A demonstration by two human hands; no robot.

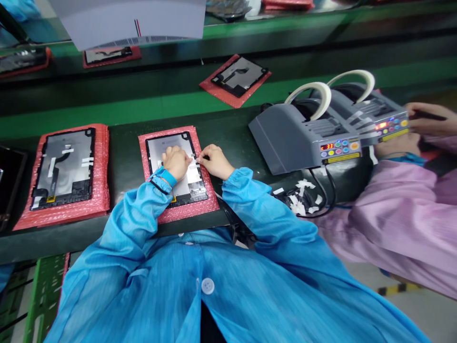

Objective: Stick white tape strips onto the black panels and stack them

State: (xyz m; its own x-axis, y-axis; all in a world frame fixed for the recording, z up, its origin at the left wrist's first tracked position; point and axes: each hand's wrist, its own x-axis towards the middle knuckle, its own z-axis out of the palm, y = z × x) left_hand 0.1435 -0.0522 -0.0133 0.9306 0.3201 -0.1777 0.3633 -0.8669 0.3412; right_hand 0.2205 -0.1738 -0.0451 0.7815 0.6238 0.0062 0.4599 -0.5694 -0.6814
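Observation:
An opened tablet panel (pixel 182 185), with a grey back, black frame and white tape strips, lies on red bubble wrap (pixel 170 215) right in front of me. My left hand (pixel 176 163) rests over its middle with curled fingers, covering part of the panel; whatever those fingers hold is hidden. At the panel's right edge, beside the white strips (pixel 194 172), my right hand (pixel 216 162) is closed in a pinch. What sits between its fingertips is too small to make out.
Left stands a stack of red bubble wrap (pixel 102 181) topped by another panel (pixel 67 166). Two grey tape dispensers (pixel 285 138) stand right, with cables and white tape scraps (pixel 300 200) below. A co-worker's pink sleeve (pixel 403 209) is far right. Another panel (pixel 239 76) lies behind.

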